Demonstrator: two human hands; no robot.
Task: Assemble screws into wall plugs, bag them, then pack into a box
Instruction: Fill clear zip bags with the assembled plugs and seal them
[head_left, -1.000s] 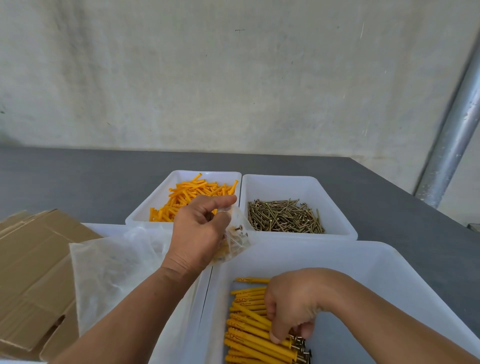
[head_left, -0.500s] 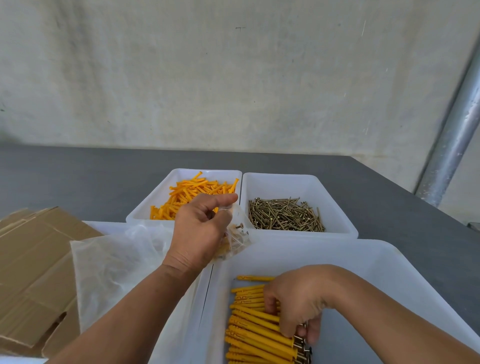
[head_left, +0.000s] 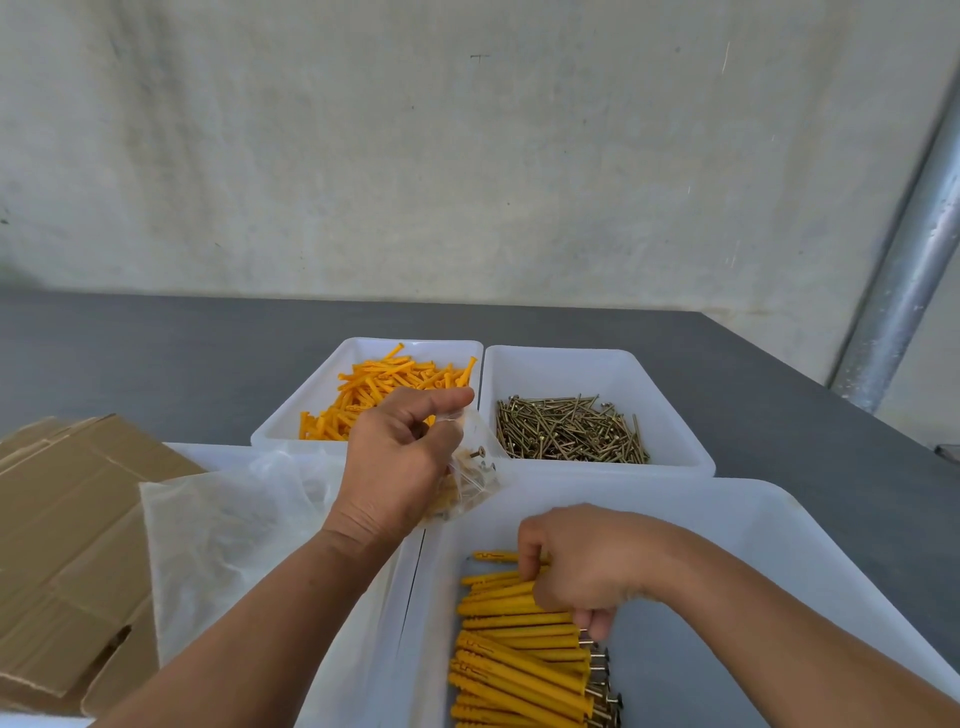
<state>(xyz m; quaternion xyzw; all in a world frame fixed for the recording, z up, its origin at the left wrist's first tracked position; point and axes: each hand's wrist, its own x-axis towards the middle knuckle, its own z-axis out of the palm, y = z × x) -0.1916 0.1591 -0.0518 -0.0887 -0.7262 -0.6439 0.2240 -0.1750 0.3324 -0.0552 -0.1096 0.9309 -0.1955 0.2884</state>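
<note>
Your left hand pinches the clear bag up by its mouth to receive more, while your right hand curls its fingers around assembled plugs in the tray.

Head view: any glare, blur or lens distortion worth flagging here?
Head view: soft, even light, no hard glare on the white bins; wide-angle bending bows the metal pole at the right; the clear bag in the left hand looks hazy; the right hand is slightly soft.
</note>
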